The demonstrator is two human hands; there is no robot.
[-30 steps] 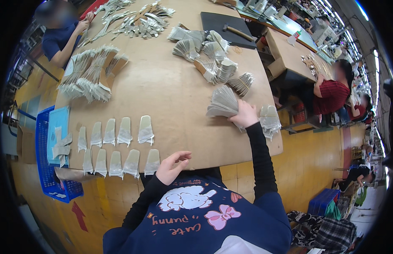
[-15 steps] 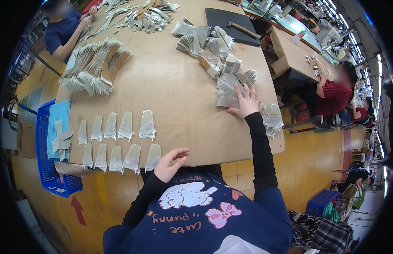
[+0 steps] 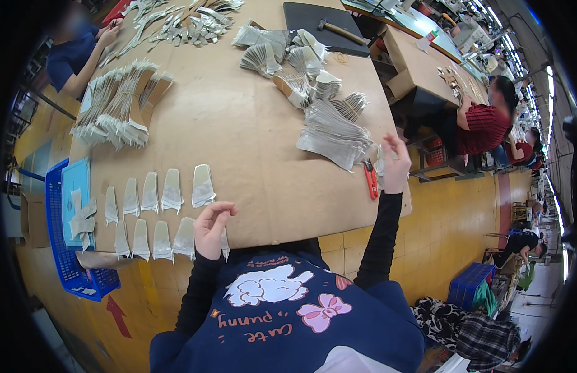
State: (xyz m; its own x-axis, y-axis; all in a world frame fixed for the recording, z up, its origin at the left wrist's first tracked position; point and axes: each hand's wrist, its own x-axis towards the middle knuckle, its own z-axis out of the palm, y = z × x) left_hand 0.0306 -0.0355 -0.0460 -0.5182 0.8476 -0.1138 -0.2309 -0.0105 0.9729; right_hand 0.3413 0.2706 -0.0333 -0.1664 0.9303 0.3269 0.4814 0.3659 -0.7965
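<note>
Fingers (image 3: 221, 210) curl beside basket (image 3: 55, 248) holding cut pieces (image 3: 82, 214).

The left hand (image 3: 210, 229) sits low and left of centre, fingers curled loosely inward, black-sleeved forearm rising from below. The right hand (image 3: 395, 165) is lifted at centre right, fingers pointing upward, arm stretched out.

Brightness: I see an evenly lit, bright scene; the tan worktop (image 3: 238, 124) reads clearly.
Light source: it looks overhead and diffuse, brightest toward 2 o'clock.
Shadows: soft and short, only faint ones under the grey stacked pieces (image 3: 335, 133).
Glare: mild sheen on the yellow floor (image 3: 450, 224) at 4 o'clock.
Distortion: I see strong fisheye bending, with a black rim all round.
Focus: centre sharp; far figures at 2 o'clock small and soft.
</note>
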